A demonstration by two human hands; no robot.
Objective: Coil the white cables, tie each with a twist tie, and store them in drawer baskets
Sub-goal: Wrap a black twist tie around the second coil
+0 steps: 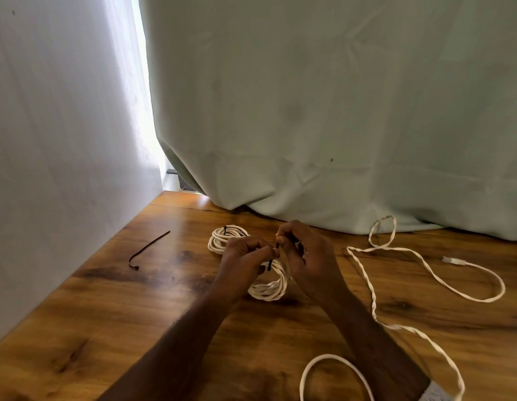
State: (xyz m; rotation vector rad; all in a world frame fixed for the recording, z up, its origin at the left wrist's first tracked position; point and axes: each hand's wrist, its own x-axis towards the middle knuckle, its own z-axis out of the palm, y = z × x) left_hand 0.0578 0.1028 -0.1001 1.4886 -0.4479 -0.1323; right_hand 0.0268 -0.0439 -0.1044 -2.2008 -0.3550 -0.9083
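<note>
Loose white twisted cable (373, 287) trails across the lower right of the wooden surface (135, 328), waiting its turn. Centre frame, the left hand (245, 256) and right hand (306, 256) each hold a pinching grip on an end of the black twist tie (273, 256) over the coiled white cable bundle (270, 287). Best now: cinch snug, twist the ends close to the coil. Behind it, a tied white coil (225, 237); far left, a spare black tie (147, 251).

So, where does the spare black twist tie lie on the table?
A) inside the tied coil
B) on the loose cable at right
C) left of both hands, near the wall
C: the spare twist tie lies alone on the table, left of both hands.
</note>
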